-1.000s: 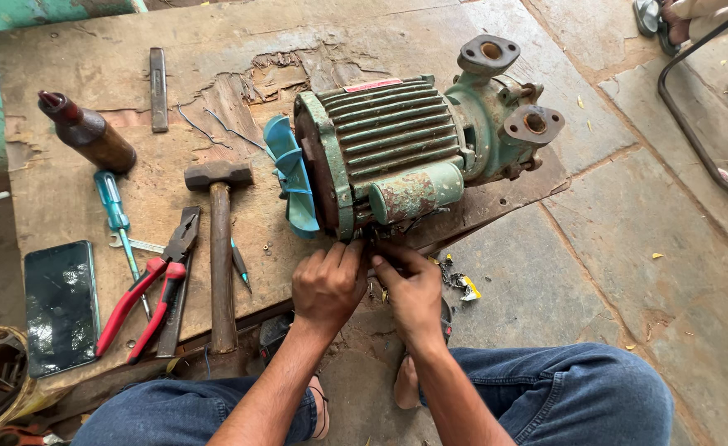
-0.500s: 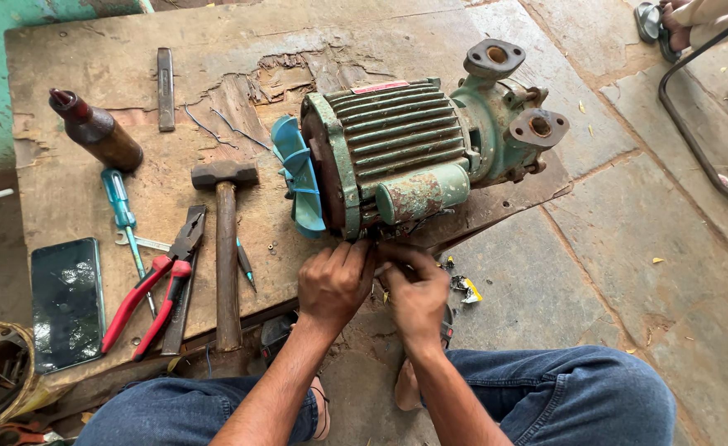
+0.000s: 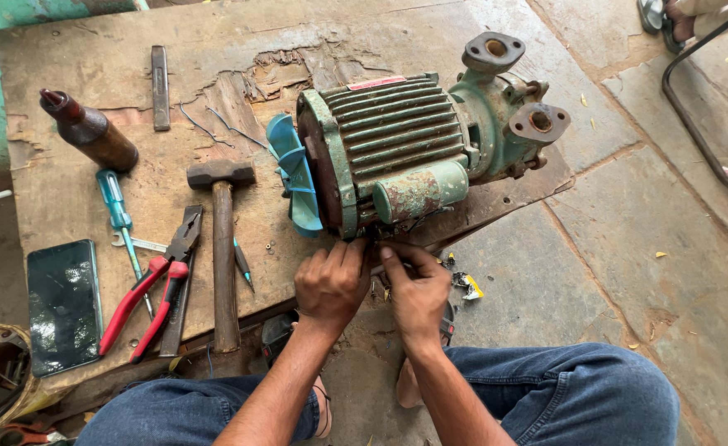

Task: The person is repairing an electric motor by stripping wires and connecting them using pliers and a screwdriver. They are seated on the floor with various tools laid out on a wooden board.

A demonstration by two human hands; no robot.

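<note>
Both hands are kept at the near lower edge of the motor (image 3: 397,157), which lies on its side on the tabletop (image 3: 75,74), fan end leftward. The left hand (image 3: 331,285) is curled, fingertips pressed against the rim just under the end cover; the right hand (image 3: 413,289) is pinched on something small, seemingly wires, below the cylinder (image 3: 422,190), though what is held cannot be told. Compared with half a second ago, the hands have barely shifted; only the view has drifted slightly, so the fiddling at that spot is judged ongoing. A hammer (image 3: 222,248), pliers (image 3: 153,293), screwdriver (image 3: 120,219), bottle (image 3: 90,132) and phone (image 3: 64,306) lie untouched to the left.
</note>
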